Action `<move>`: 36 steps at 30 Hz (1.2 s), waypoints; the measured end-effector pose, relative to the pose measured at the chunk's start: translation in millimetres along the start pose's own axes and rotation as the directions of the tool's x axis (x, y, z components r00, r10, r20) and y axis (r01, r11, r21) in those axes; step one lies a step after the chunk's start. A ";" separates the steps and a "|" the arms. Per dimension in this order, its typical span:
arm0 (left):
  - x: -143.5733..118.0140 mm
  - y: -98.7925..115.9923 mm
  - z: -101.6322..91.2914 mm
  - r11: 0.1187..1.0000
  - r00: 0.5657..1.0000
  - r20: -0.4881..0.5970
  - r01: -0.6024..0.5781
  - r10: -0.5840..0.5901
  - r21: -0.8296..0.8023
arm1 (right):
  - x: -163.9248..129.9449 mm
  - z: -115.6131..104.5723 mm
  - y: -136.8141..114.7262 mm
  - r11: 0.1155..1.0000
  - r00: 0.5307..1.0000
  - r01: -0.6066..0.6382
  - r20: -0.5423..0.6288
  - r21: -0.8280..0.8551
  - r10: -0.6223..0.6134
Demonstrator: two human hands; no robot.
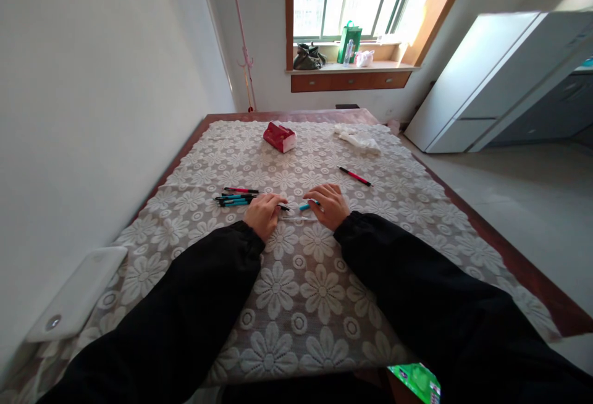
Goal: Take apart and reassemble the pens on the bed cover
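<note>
My left hand point(265, 214) is closed on a short black pen part point(284, 207) that points right, near the middle of the tablecloth. Opposite it, my right hand point(330, 206) pinches a light blue pen barrel point(304, 207); a small gap lies between the two parts. A thin white stick, like a pen refill point(296, 218), lies just below them, its right end by my right hand. Beside my left hand is a pile of blue and black pens point(234, 200), with a red and black pen point(241, 190) along its far side. Another red and black pen point(356, 176) lies beyond my right hand.
A red tissue pack point(279, 137) and a crumpled white plastic bag point(360, 141) sit toward the table's far end. At the left edge, by the wall, is a white flat device point(78, 296). A lit green screen point(417, 382) shows below the near edge. Flower-patterned lace point(277, 286) covers the table.
</note>
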State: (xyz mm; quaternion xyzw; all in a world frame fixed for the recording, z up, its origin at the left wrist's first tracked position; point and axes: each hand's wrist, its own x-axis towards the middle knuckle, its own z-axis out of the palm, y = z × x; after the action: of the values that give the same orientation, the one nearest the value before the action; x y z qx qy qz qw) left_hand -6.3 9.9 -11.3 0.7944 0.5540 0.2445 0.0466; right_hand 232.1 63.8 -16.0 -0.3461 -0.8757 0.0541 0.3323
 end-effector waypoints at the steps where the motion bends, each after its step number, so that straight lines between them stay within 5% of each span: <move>1: -0.3 -0.3 0.4 1.000 1.000 0.002 -0.001 0.001 0.001 | 0.2 -1.1 -0.9 1.000 1.000 -0.015 -0.025 0.015 0.015; 7: -0.7 -1.8 1.5 1.000 1.000 -0.014 0.002 -0.002 0.000 | 0.8 -4.2 -1.4 0.997 0.996 -0.052 -0.076 0.060 0.057; 21: 0.2 0.9 0.2 1.000 1.000 0.014 0.025 -0.025 -0.012 | 0.0 6.6 8.3 0.999 0.987 -0.036 0.156 0.000 0.036; 36: 0.1 -3.2 2.4 1.000 1.000 0.006 0.011 -0.011 -0.029 | 0.5 7.7 8.9 0.994 0.988 -0.106 0.116 -0.012 0.107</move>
State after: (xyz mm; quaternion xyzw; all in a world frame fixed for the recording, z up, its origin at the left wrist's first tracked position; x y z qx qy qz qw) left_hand -7.9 11.7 -14.5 0.7912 0.5548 0.2499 0.0608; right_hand 232.1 71.8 -24.5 -0.3895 -0.8741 0.0892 0.2763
